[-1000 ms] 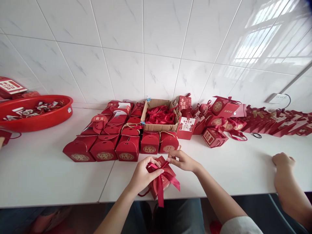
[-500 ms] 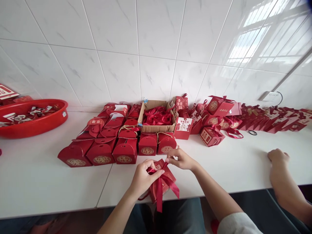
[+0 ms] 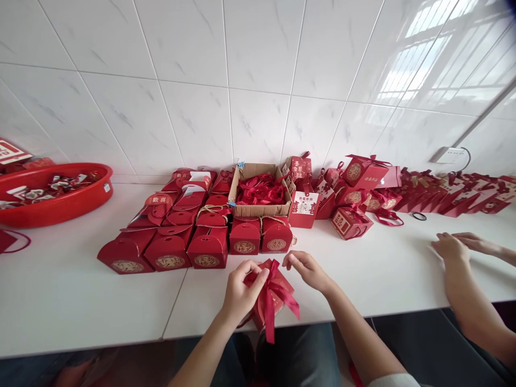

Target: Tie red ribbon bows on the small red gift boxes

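A red gift box [image 3: 277,279] with printed gold lettering lies tilted near the table's front edge. Tied on it is a red satin ribbon [image 3: 270,317] in a bow, its two tails hanging toward me. My left hand [image 3: 242,287] pinches the ribbon at the left side of the bow, between thumb and fingers. Just right of the box, my right hand [image 3: 308,270] is off the ribbon, with thumb and bent fingers slightly apart and nothing seen between them. Part of the box is hidden behind my left hand and the bow.
Rows of red boxes [image 3: 167,247] stand behind to the left. A cardboard box [image 3: 262,211] holds more red ribbons. Finished-looking red boxes [image 3: 350,222] and bags line the wall rightward. A red basin [image 3: 80,207] sits far left. Another person's hands [image 3: 453,250] rest at the right.
My right hand has let go of the ribbon and moved slightly right. My left hand keeps its pinch. A second hand of the other person has come into view at the right.
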Motion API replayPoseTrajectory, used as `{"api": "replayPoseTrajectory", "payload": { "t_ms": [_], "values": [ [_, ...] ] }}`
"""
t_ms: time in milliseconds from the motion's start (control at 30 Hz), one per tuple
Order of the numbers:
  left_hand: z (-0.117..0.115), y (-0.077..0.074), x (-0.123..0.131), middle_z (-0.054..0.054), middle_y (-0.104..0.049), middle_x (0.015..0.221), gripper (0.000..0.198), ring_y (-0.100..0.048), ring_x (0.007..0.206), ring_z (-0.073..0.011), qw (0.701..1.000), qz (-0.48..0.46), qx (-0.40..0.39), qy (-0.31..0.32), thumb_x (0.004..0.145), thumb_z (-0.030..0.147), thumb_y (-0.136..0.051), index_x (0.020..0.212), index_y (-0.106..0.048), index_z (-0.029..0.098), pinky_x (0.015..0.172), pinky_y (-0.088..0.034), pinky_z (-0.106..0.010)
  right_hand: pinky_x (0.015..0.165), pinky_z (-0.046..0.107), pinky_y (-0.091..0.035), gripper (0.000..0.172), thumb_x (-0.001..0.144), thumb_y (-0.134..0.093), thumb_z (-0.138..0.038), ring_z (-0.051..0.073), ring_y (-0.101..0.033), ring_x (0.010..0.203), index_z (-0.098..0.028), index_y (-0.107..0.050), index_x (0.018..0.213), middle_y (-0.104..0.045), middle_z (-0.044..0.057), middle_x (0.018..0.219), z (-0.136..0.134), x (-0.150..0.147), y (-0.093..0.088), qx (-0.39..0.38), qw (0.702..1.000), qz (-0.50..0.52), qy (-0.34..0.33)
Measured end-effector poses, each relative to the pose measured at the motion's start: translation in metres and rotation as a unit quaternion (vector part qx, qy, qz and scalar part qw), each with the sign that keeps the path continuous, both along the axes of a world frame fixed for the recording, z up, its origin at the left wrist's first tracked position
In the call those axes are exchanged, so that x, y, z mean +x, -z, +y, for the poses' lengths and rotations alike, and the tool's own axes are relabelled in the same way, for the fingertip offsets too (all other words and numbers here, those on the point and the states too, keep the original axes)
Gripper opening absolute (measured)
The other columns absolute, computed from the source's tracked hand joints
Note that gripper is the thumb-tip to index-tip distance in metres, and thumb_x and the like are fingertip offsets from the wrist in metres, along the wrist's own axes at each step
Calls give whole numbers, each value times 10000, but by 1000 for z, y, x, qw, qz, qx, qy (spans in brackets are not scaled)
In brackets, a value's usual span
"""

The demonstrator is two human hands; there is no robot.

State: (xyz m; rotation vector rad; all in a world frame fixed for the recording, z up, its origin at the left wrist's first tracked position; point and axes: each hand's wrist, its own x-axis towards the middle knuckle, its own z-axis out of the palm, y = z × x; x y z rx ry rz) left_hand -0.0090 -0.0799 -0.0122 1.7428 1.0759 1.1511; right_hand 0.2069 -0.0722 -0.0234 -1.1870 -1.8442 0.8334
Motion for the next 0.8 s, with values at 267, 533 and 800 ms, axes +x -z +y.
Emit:
{"api": "replayPoseTrajectory", "payload": {
  "t_ms": [267,533,800],
  "values": [
    [-25,37,-32,-84,-600,1113,246,-573,1064,-223,990,-60,-33,-126,912,395,-438,1057,-527,217,924,-457,-352,840,334,-477,348,956,-367,-461,205,-592,906,-200,-595,928,-621,77,926,-45,16,21,-66,989,108,74],
    [-52,53,-21,-76,-630,1051,253,-623,980,-209,999,15,-35,-1,875,268,-546,1117,-496,212,862,-515,-343,1054,550,-339,1036,722,-725,-414,374,-297,1357,-269,-41,1486,-280,164,1480,-111,-33,87,-29,986,37,163],
    [-47,61,-6,-116,-544,1279,442,-520,1208,-258,985,147,72,57,865,215,-529,1298,-449,249,1010,-461,-433,960,651,-358,992,631,-762,-498,450,-402,1195,-358,-178,1421,-388,137,1321,-120,8,109,61,913,-32,402]
  ]
}}
